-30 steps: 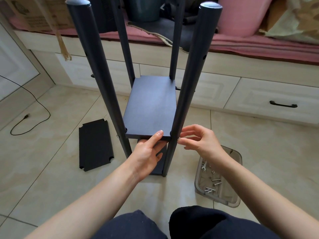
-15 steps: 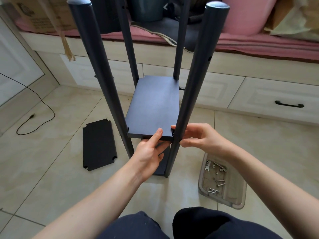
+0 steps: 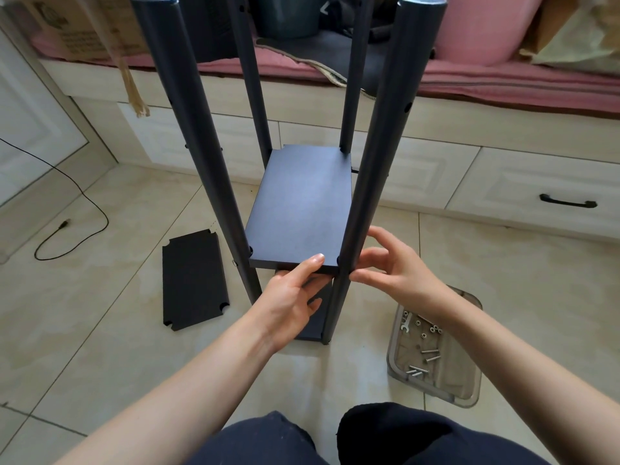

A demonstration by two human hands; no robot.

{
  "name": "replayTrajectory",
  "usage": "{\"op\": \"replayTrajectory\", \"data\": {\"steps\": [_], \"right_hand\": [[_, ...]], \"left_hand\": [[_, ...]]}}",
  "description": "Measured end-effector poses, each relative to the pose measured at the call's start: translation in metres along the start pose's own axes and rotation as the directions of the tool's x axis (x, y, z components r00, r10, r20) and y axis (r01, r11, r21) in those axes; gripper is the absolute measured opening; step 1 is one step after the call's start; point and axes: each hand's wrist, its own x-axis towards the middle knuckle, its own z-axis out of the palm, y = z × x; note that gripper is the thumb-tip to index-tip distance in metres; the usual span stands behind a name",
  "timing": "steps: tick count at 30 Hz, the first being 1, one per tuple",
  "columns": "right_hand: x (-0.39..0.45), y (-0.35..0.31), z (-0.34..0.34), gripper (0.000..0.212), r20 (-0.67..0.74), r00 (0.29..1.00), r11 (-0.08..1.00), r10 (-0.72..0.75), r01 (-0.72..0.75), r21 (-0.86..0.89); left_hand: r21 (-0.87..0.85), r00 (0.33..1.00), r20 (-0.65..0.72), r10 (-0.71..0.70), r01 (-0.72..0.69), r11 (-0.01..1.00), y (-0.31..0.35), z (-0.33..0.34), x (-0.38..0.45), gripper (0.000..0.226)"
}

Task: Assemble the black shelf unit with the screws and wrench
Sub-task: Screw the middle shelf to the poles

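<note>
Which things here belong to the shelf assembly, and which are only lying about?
For the job:
shelf frame
shelf board held by left hand
right hand at the front post
spare board
tray with screws and wrench

Lying about:
cable
pink cushion
cardboard box

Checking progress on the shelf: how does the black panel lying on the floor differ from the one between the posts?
The floor panel lies flat on the tiles, untouched; the raised panel sits between four posts, gripped by the left hand. The floor panel's corner notches are open; the raised panel's hug posts. Both are black rectangles.
</note>
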Motion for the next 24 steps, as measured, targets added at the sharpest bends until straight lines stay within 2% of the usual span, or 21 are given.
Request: {"op": "replayTrajectory", "data": {"steps": [4, 12, 17, 21, 24], "right_hand": [[0.003, -0.002, -0.003, 0.067, 0.061, 0.996, 0.986, 0.066, -0.075, 0.149], [0.004, 0.007, -0.007, 0.06, 0.06, 0.997, 0.983, 0.05, -0.06, 0.176], [0.003, 0.011, -0.007, 0.059, 0.046, 0.999, 0.982, 0.025, -0.033, 0.186], [0.001, 0.01, -0.005, 0.06, 0.034, 0.999, 0.987, 0.039, -0.044, 0.156], [0.001, 0.009, -0.005, 0.06, 0.031, 0.999, 0.987, 0.04, -0.045, 0.153]], "left_hand": [[-0.038, 1.0, 0.005, -0.017, 0.017, 0.999, -0.002, -0.001, 0.004, 0.017], [0.022, 0.998, 0.025, 0.053, -0.054, 0.998, -0.005, 0.001, 0.006, 0.045], [0.056, 0.996, 0.032, 0.078, -0.08, 0.995, -0.008, -0.001, 0.005, 0.045], [-0.007, 0.994, 0.099, 0.042, -0.041, 0.999, -0.008, -0.004, 0.005, 0.043], [-0.015, 0.997, 0.079, 0.018, -0.017, 1.0, -0.008, -0.001, 0.005, 0.045]]}}
